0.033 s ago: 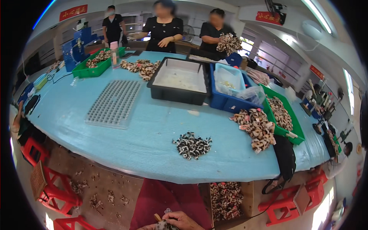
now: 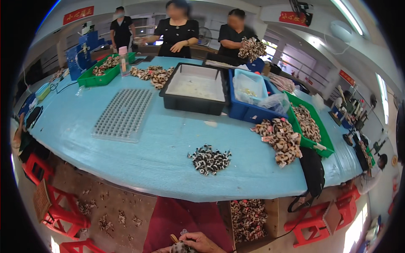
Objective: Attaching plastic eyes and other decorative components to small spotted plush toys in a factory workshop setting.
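Note:
At the lower edge, over the dark red cloth on my lap (image 2: 181, 219), my right hand (image 2: 202, 243) pinches a small spotted plush piece (image 2: 182, 248). My left hand (image 2: 162, 250) is at the other side of the piece, mostly cut off by the picture's edge, its fingers not showing clearly. A tan strip (image 2: 174, 238) sticks up beside my right fingertips, and a small clear piece (image 2: 184, 232) shows just above them. On the blue-covered table (image 2: 164, 164) ahead lies a pile of small black-and-white parts (image 2: 209, 160).
A clear tray of round cups (image 2: 123, 114), a black bin (image 2: 194, 105), a blue crate (image 2: 253, 113) and a green crate (image 2: 310, 126) stand on the table. Spotted plush pieces (image 2: 280, 141) lie nearby. A full carton (image 2: 272, 219) and red stools (image 2: 63, 211) flank me. Co-workers stand opposite.
The view has shifted very slightly, so the table and its things sit a little further left. My hands stay at the same place with the plush piece.

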The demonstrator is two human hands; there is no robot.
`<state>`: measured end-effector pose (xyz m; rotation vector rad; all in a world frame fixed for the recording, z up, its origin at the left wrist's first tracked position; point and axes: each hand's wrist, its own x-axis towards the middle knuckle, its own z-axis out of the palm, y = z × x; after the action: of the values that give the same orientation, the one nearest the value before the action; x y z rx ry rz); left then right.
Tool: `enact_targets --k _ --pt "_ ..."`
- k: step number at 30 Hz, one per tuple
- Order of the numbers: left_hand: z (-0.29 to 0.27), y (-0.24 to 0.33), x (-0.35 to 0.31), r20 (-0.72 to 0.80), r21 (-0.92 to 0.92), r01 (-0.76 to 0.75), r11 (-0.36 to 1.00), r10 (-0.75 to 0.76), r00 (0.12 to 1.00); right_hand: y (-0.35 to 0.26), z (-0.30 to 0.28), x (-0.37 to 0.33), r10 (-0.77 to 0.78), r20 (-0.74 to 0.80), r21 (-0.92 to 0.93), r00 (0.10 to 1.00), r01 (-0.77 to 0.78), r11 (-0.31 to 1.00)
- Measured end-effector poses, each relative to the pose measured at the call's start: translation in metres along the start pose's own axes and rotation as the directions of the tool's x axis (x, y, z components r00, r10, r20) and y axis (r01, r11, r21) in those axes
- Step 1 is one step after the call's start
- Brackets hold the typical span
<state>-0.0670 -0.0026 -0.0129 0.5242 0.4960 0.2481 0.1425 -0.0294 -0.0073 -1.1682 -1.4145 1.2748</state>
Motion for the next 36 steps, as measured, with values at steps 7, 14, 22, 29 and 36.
enact_targets --k 7,14,22,29,36 --pt "0.006 0.006 0.021 -0.209 0.068 -0.097 0.993 0.11 0.972 0.036 -0.005 -0.021 0.234 0.153 0.618 0.96 -0.277 0.736" --pt "-0.021 -0.017 0.052 -0.219 0.059 -0.035 0.998 0.047 0.975 0.021 -0.024 -0.041 0.257 0.128 0.496 0.958 -0.286 0.82" --pt "0.02 -0.013 0.059 -0.208 0.586 0.01 0.81 0.139 0.968 -0.002 -0.029 -0.065 0.338 -0.163 0.583 0.927 -0.185 0.791" --pt "0.056 -0.011 0.054 0.005 0.515 0.006 0.857 -0.011 1.0 -0.042 -0.086 -0.107 0.351 -0.209 0.502 0.913 -0.208 0.839" --pt "0.023 -0.004 0.065 -0.228 0.516 0.014 0.856 0.121 0.966 -0.142 -0.333 -0.109 -0.175 -0.868 -0.075 0.464 0.227 0.971"
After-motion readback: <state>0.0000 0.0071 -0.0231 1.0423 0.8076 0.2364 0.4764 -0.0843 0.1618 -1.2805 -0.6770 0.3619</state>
